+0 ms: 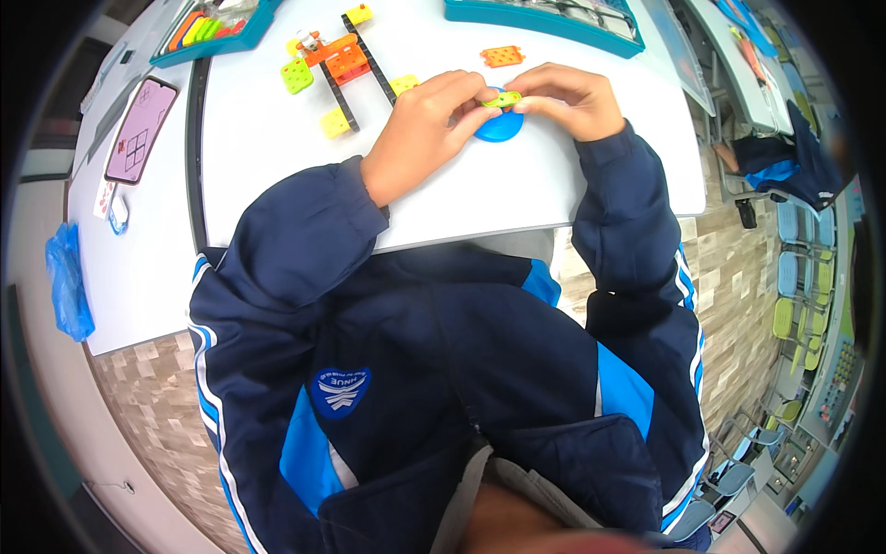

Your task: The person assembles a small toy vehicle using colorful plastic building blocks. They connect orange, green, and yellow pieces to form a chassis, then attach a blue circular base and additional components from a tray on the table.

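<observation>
Over the white table, my left hand (423,125) and my right hand (580,100) meet with closed fingers on a small yellow-green building piece (503,99). A round blue disc (499,127) shows just beneath that piece; whether the two are joined I cannot tell. Left of my hands stands a partly built model with long black beams (374,76), an orange block (347,59) in its middle and several yellow and green plates at its ends. A flat orange plate with holes (502,56) lies beyond my fingers.
Teal trays of parts stand at the far left (221,42) and far right (554,20). On the left table surface lie a phone (140,129), a small white object (118,214) and a blue plastic bag (67,282). Another person (794,166) sits at the right near several chairs.
</observation>
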Available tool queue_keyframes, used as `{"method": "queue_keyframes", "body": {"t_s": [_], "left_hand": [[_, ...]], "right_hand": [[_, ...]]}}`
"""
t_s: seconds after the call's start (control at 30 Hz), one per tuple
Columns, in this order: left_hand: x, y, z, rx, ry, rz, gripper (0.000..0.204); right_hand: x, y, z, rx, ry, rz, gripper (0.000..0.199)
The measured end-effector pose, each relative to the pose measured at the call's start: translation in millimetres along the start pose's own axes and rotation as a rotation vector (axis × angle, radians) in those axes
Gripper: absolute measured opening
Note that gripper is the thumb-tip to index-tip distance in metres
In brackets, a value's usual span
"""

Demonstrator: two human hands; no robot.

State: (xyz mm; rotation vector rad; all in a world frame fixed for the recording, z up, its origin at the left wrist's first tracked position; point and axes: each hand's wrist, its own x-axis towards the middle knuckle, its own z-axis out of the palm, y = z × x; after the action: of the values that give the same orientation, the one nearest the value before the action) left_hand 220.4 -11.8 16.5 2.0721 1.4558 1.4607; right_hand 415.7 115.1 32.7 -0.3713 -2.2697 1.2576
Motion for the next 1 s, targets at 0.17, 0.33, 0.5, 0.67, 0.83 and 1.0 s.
{"method": "queue_keyframes", "body": {"t_s": [0.17,0.33,0.5,0.67,0.83,1.0], "left_hand": [[0.7,-0.6,-0.9,-0.108,-0.021,-0.091,0.016],[4.2,1.9,-4.3,-0.163,-0.101,-0.152,0.017],[3.9,3.7,-6.7,-0.169,-0.102,-0.136,0.021],[2.5,2.0,-3.9,-0.188,-0.092,-0.153,0.023],[2.3,-0.6,-3.4,-0.199,-0.127,-0.183,0.024],[2.3,-3.0,-3.8,-0.179,-0.127,-0.153,0.024]], "right_hand": [[1.3,4.0,-4.4,-0.131,-0.077,-0.021,0.022],[18.9,0.8,-18.3,-0.273,0.084,0.103,0.026],[46.4,21.0,-9.1,-0.719,0.169,0.199,0.04],[47.2,31.4,-8.6,-0.356,0.168,0.229,0.031],[40.1,18.5,-25.0,0.054,0.168,0.21,0.016],[32.2,-8.6,-20.9,0.05,0.036,0.034,0.023]]}}
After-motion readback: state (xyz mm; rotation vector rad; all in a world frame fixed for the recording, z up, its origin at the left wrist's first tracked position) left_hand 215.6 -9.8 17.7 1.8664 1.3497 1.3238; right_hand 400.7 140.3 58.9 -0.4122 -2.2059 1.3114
